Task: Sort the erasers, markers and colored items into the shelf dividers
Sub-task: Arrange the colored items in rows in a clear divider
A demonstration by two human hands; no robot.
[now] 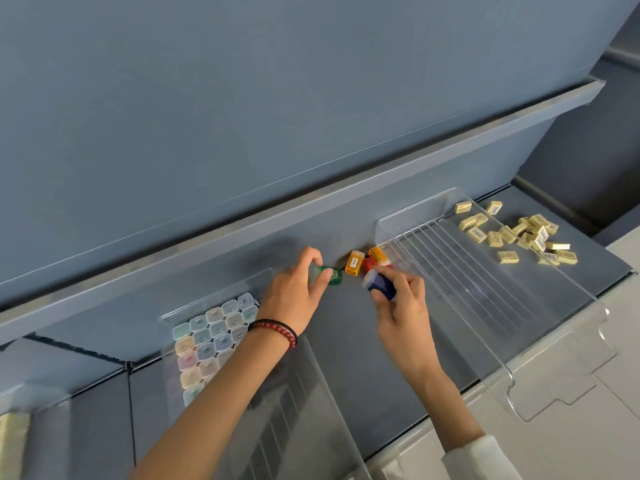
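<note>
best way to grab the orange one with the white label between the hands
Probably pinch the orange item across its narrow sides near the pale cap end, coming from the front and above. The back wall is behind it, the red item crowds its lower right, and the green item in the left hand sits close on its left.

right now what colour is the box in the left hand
The box is green; head view.

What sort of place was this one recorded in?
Likely a stationery shop's display shelving: clear acrylic dividers partition the grey shelf, loose labelled erasers lie heaped at right, and pastel boxes stand in rows at left.
</note>
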